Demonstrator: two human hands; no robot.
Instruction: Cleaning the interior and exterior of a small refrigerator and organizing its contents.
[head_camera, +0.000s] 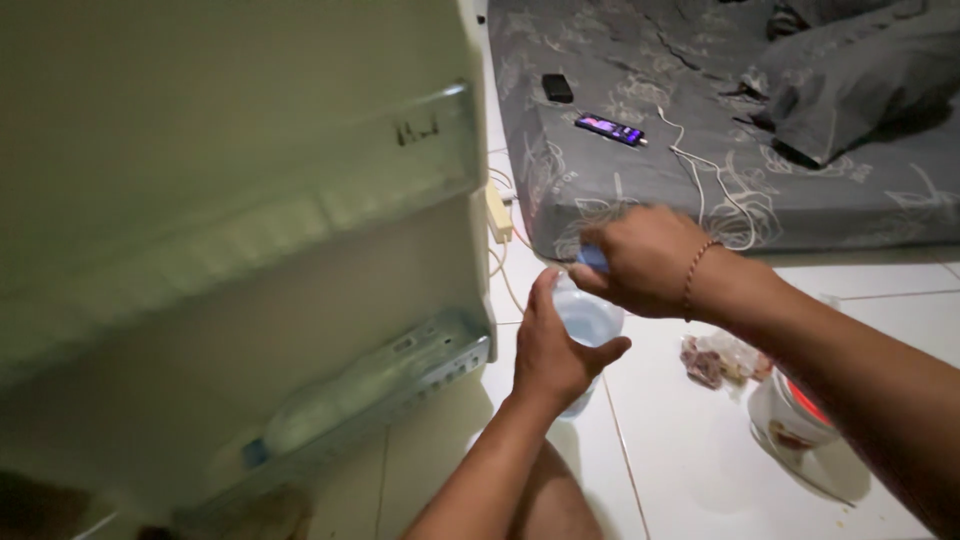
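Gripping a clear plastic water bottle (585, 330) above the white tiled floor (680, 460), the left hand (555, 350) wraps its fingers around the body while the right hand (645, 260) closes its fingers on the blue cap (592, 259). An open refrigerator door (240, 250) stands close at left; a grey-sheeted mattress (760, 130) lies just behind, and a bowl (795, 420) sits near on the floor.

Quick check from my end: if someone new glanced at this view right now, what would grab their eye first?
Dead centre, the left hand wraps a clear plastic bottle while the right hand grips its blue cap. The open fridge door fills the left side, with another bottle lying in its lower shelf. At the top, a lit phone lies on the grey mattress, a white cable beside it.
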